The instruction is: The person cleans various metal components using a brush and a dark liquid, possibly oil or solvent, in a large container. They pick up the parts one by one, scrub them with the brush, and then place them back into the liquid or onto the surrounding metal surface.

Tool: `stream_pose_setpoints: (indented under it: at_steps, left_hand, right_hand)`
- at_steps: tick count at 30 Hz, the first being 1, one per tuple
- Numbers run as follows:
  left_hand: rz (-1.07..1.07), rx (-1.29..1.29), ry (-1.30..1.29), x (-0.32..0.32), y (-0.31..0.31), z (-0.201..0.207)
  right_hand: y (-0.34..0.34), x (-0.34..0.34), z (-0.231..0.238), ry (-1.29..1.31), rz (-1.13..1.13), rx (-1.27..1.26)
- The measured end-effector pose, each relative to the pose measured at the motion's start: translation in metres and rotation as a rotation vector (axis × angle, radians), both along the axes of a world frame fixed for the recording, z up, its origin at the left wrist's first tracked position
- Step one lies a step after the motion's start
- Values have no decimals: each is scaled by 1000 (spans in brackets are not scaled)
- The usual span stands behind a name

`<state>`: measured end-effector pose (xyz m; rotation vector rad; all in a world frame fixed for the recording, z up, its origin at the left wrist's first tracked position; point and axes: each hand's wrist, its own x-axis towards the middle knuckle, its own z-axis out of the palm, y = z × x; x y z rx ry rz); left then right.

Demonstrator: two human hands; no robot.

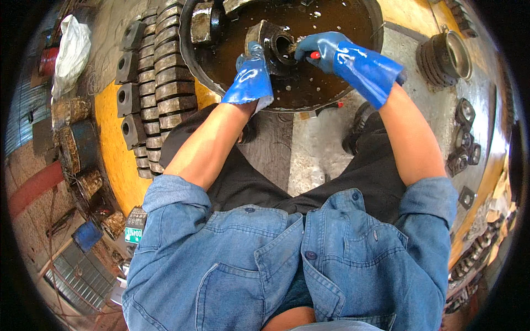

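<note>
My left hand [254, 63], in a blue rubber glove, grips the near left side of an oily metal block [258, 34] with a round bore. The block is tilted over a round dark tub [186, 51] of brown liquid. Beside the bore, my right hand [324, 51], gloved the same way, is closed around a tool with a red handle [315, 55]. The tool's working end is at the bore's edge, too small and dark to name. Another oily block [202, 23] sits in the tub at the far left.
Rows of stacked metal blocks [174, 74] stand left of the tub, beside several bored blocks [128, 99]. A white plastic bag [72, 52] lies farther left. At the right are a round metal container [457, 55] and small metal parts [465, 113].
</note>
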<state>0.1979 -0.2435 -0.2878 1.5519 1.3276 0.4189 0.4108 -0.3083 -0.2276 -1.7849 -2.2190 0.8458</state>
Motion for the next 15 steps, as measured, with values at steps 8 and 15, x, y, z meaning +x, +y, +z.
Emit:
stream_pose_setpoints:
  at_steps: [8,15]
  left_hand:
    - [135,-106,-119,4,-16,-6]
    - [333,-213,-229,-3,-7,-22]
  right_hand:
    - [-20,-13,-32,-377,181,350]
    - [-24,-8,-31,-140,102,176]
